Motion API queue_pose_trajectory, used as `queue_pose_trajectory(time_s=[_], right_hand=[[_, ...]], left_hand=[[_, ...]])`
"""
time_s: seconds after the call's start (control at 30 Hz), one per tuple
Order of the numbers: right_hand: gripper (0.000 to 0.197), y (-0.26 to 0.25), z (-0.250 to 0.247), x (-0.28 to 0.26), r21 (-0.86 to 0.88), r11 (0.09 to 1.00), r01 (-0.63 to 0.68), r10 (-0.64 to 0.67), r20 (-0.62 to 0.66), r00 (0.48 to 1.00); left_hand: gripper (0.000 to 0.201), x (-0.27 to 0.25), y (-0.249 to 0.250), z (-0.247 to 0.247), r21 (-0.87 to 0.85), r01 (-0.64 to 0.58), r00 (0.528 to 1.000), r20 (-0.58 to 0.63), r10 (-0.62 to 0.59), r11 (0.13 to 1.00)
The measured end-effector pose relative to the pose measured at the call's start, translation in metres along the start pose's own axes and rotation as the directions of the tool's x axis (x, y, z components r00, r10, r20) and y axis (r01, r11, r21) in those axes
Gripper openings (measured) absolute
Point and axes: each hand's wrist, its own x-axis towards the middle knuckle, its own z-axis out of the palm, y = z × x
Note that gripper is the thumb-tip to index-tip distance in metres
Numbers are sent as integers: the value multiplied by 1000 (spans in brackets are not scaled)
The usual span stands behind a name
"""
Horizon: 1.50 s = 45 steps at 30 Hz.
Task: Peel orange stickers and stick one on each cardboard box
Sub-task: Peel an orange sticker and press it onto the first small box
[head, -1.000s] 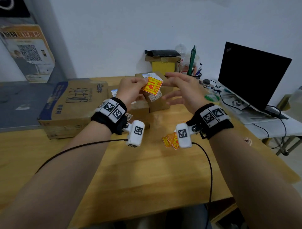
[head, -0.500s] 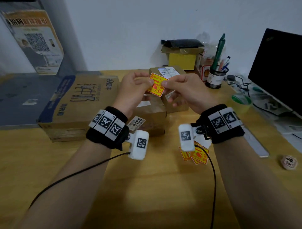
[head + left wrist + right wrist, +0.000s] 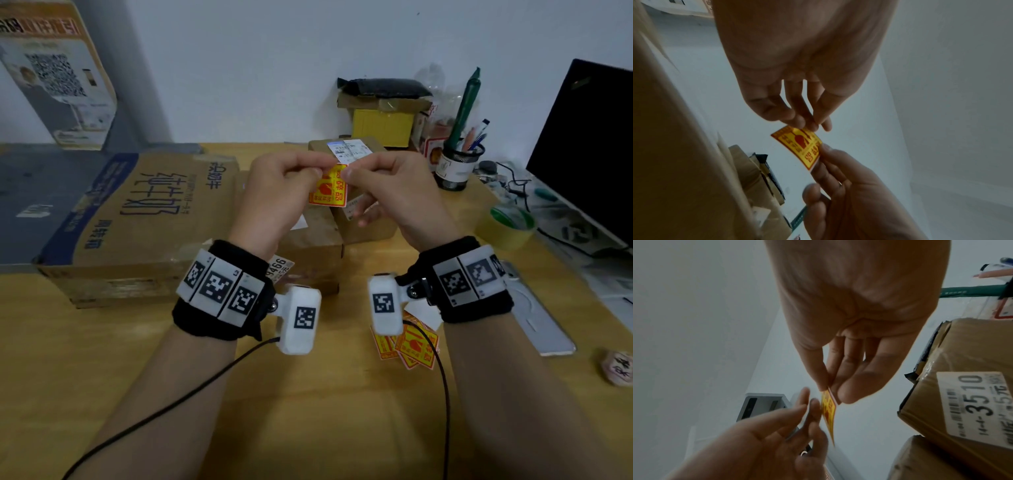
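Note:
I hold one orange sticker (image 3: 328, 190) up in front of me, above the small cardboard boxes. My left hand (image 3: 320, 171) pinches its upper corner between thumb and fingers, and my right hand (image 3: 350, 172) pinches the neighbouring corner. In the left wrist view the sticker (image 3: 800, 144) hangs between my left fingertips (image 3: 812, 127) and my right hand (image 3: 838, 186). The right wrist view shows the sticker (image 3: 828, 408) edge-on. A small pile of orange stickers (image 3: 409, 346) lies on the table under my right wrist. A large milk carton box (image 3: 137, 219), a small box (image 3: 317, 246) and a labelled box (image 3: 368, 219) stand behind.
A wooden table (image 3: 308, 411) carries a pen cup (image 3: 457, 168), a tape roll (image 3: 510, 224), a black monitor (image 3: 585, 150) and cables at the right. A yellow box (image 3: 383, 126) stands against the wall. A white plate (image 3: 537, 318) and a small wooden die (image 3: 618, 368) lie at the right.
My right hand went from spread fingers beside the sticker to pinching it. Both hands have drawn closer to me, and the sticker now hangs downward from its top edge.

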Motion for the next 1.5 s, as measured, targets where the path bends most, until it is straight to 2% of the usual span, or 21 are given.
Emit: queue_pose_trajectory(time_s=[0.1,0.3,0.43,0.8,1.23,1.5], right_hand=[[7,-4,3,-1,14,999,41,-40,-9,999],[5,-5,9,-4,102,994,44,-47,29,998],[3,-5,8,-5,131,990,55,-62,49,997],[16,2,-2,-5,201,979,29,-46,78,996],[12,0,-3,-6,188,982,10,-26,86,996],[12,0,-2,-4,95,993,72,-76,38,996]], left_hand=[[24,-2,2,3,2,12,999,47,-13,1000],[19,-2,-1,4,-90,14,1000,13,-12,996],[19,-1,-2,4,-87,5,1000,4,-4,996],[20,-7,1,7,-47,-13,999,48,16,999],[19,-4,-3,7,-58,-8,999,36,10,998],[14,-6,1,11,-150,25,999,44,-18,988]])
